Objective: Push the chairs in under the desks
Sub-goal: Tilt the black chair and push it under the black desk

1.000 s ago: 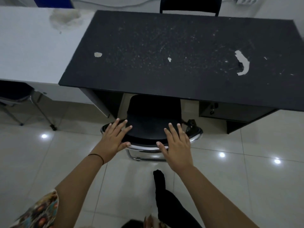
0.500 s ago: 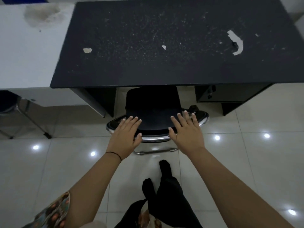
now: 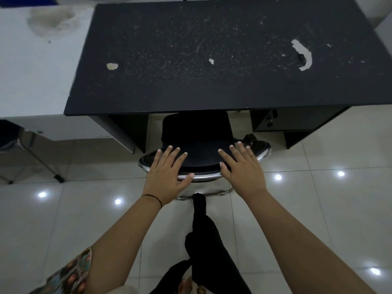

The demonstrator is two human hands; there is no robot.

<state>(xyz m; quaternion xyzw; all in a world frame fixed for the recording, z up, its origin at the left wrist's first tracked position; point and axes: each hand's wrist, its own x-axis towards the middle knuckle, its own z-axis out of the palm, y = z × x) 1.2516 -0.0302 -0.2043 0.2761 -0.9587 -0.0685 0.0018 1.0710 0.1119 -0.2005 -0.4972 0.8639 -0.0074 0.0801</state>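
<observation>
Head view: left hand [image 3: 167, 177] and right hand [image 3: 241, 169] flat, fingers straight and spread, pressing chair [image 3: 197, 132] backrest top, gripping nothing. Beyond fingertips, chair seat partly under black desk [image 3: 212, 60]; chrome frame below palms. White desk [image 3: 31, 71] left of fingers. No readable writing.

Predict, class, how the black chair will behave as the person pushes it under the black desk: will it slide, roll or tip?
The chair probably slides rather than rolls: its chrome base bar lies on the floor, and no wheels show. The glossy tile floor should let it glide easily. Tipping seems unlikely, since the left hand and right hand press flat and evenly on the backrest.
</observation>
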